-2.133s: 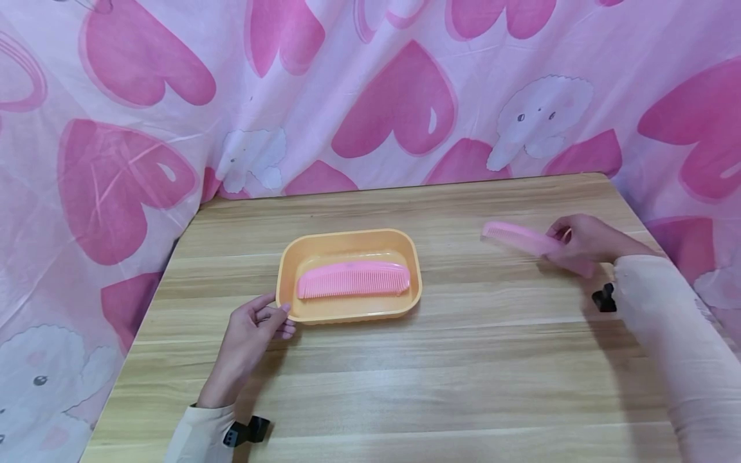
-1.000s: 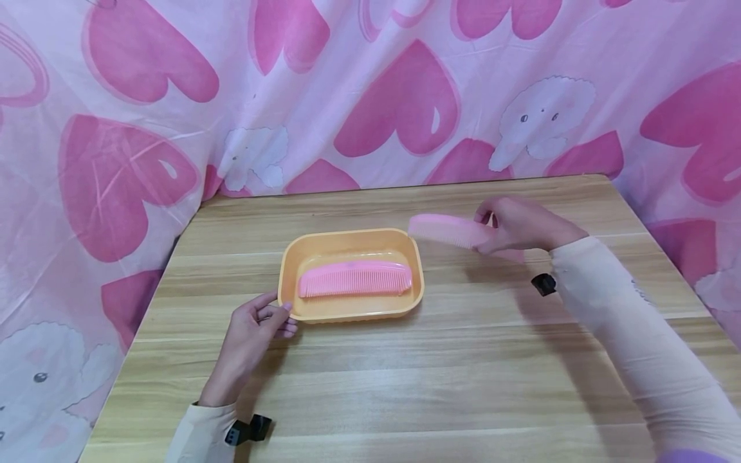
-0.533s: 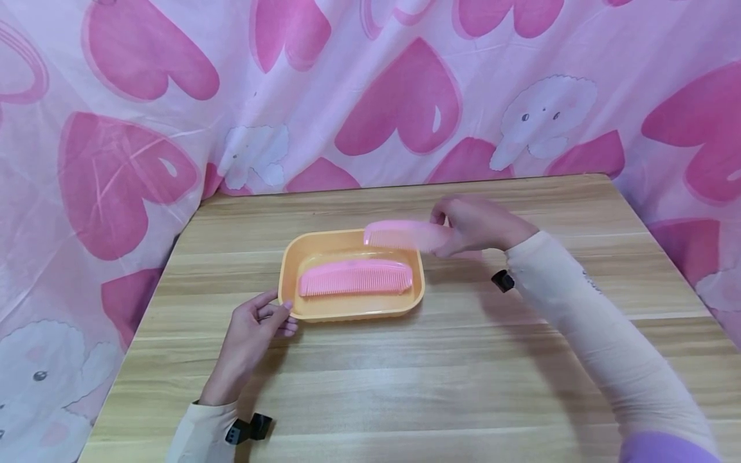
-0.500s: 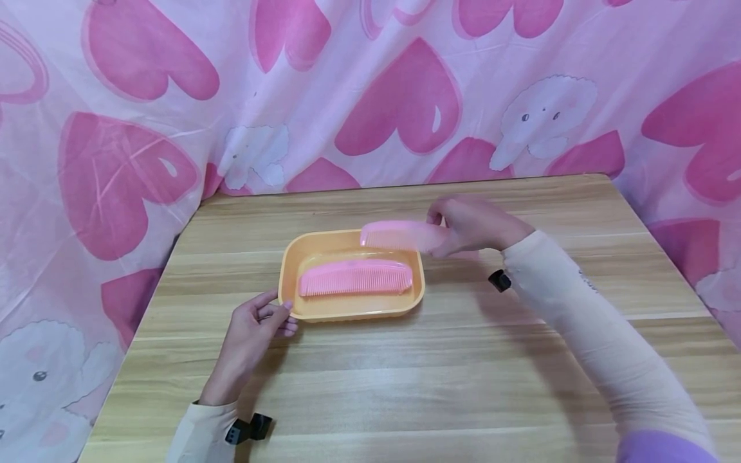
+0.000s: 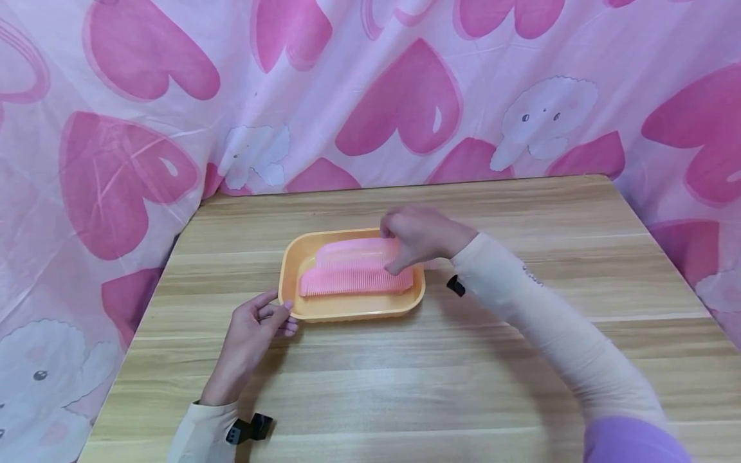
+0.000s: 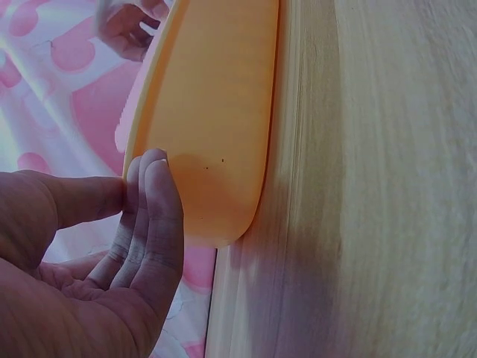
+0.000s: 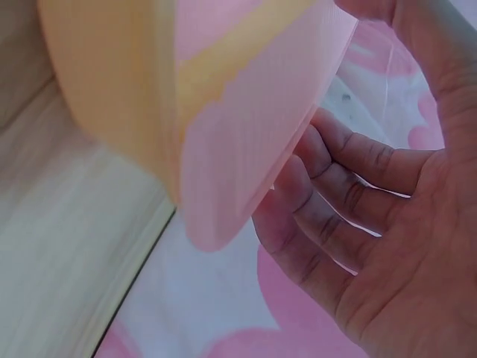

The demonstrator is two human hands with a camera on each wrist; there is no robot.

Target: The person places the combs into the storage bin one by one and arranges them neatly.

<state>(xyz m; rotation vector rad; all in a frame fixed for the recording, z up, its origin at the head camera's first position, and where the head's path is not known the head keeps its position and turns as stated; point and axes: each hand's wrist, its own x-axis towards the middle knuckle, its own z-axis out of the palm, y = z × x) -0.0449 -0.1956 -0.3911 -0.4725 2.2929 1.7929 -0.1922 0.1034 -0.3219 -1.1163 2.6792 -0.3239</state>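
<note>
A pale orange tray [image 5: 347, 316] stands on the table with a pink comb [image 5: 356, 283] lying in it, teeth toward the near side. My left hand [image 5: 249, 337] pinches the tray's near left corner between thumb and fingers, as the left wrist view also shows. Over the tray's far right side, my right hand [image 5: 419, 235] grips a second pink comb [image 5: 347, 251] between thumb and fingertips. That comb is held above the tray, behind the first one. In the right wrist view the held comb [image 7: 246, 134] slants across the tray's rim, its end sticking out past the edge.
The wood-grain table [image 5: 440, 386] stretches around the tray on all sides. A pink curtain [image 5: 399, 96] with hearts and white animal figures hangs behind the table and along both its sides. Small black devices [image 5: 249, 429] are strapped at the wrists.
The right hand has carried the second comb leftward from the table's right side to above the tray. The left hand keeps its hold on the corner, and the tray stays in place.
</note>
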